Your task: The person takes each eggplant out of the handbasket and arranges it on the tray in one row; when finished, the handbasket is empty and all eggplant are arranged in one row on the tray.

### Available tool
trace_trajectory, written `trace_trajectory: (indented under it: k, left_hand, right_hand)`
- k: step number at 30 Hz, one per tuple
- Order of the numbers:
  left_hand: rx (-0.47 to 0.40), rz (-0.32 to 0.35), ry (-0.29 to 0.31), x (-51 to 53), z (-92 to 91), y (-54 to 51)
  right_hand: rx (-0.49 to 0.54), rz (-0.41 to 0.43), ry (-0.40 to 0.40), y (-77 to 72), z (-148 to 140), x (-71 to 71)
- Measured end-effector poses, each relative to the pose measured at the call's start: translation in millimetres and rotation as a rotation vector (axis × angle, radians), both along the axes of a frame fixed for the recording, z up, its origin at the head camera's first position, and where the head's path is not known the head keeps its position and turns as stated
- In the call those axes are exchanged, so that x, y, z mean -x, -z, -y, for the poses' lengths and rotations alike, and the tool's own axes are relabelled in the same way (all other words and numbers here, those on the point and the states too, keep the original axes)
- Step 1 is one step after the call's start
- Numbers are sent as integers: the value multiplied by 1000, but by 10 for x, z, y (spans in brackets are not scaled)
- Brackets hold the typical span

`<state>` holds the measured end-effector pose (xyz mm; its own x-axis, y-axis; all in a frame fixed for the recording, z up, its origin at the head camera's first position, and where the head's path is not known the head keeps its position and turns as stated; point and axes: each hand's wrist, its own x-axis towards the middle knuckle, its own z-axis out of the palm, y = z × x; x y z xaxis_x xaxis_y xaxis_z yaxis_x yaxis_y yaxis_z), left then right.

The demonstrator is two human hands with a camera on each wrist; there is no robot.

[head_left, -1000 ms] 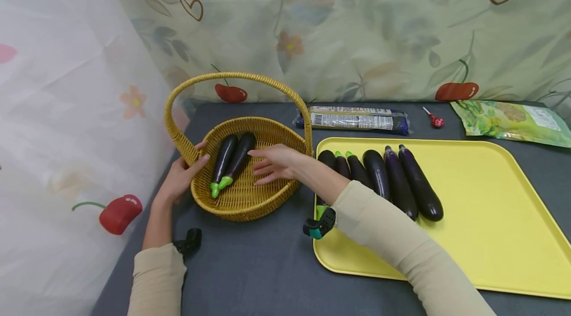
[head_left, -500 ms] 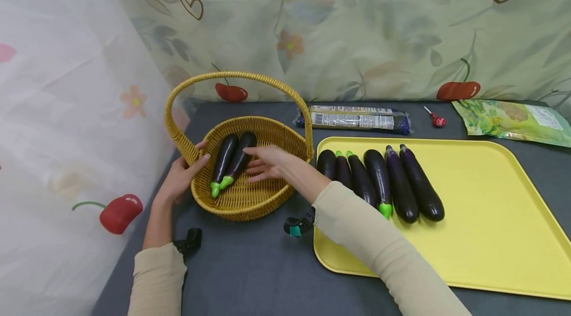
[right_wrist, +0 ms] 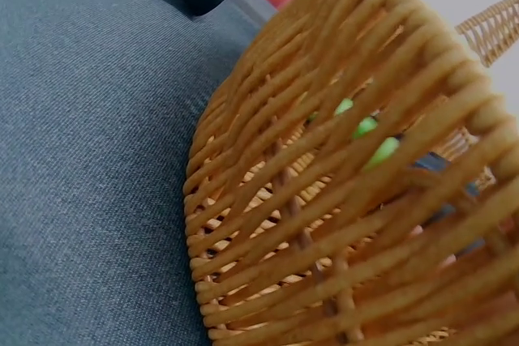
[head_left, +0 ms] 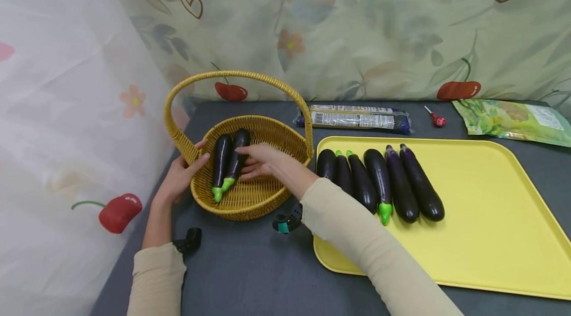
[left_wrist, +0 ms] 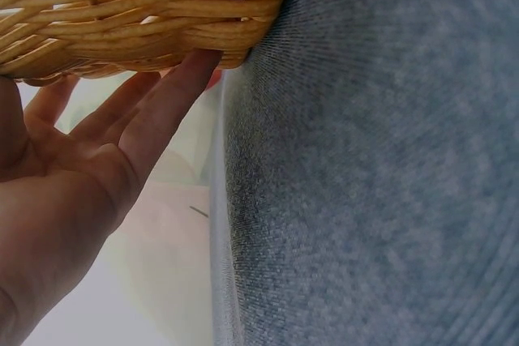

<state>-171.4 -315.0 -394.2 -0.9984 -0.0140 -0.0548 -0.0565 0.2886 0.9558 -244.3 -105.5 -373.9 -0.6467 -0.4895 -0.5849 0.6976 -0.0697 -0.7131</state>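
Note:
Two dark eggplants, a left one (head_left: 221, 162) and a right one (head_left: 238, 153), lie side by side in a yellow woven basket (head_left: 243, 213), green stems toward me. My left hand (head_left: 178, 180) holds the basket's left rim near the foot of the handle; in the left wrist view, this hand's fingers (left_wrist: 166, 115) lie against the outside of the weave. Inside the basket, my right hand (head_left: 260, 157) touches the right eggplant with its thumb, the other fingers fairly straight along its right side. The right wrist view shows mostly the basket's outer wall (right_wrist: 324, 200), hiding that hand.
A yellow tray (head_left: 482, 217) on the right bears several more eggplants (head_left: 378, 177), partly behind the right forearm. Behind it lie long wrapped packets (head_left: 357, 120), a red lollipop (head_left: 438, 121) and a green bag (head_left: 513, 120). The basket's tall handle (head_left: 236, 75) arches over the hands.
My right hand has moved left and reached the right eggplant. Both eggplants in the basket have shifted slightly left and stand straighter. The left hand has stayed at the rim.

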Motion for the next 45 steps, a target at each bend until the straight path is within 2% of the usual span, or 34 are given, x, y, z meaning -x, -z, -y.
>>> trace_trajectory:
  k: [7,20,28,34,39,45]
  left_hand:
    - [8,-4,-3,-4,5,11]
    - [27,-10,5,6,16,22]
    - [25,-2,0,9,23,24]
    - [41,-4,-3,8,15,13]
    - [44,4,-6,5,8,-1]
    - [32,12,-6,2,9,-7]
  right_hand:
    - [-63,-78,-30,33,88,-34]
    - [-120,-123,-31,25,64,-29]
    - [-137,-134,-61,-95,-113,-4]
    - [-121,-167,-117,-206,-263,-18]
    - [-117,-183,-149,-330,-383,-54]
    - [-104,-243,-210,-492,-571,-138]
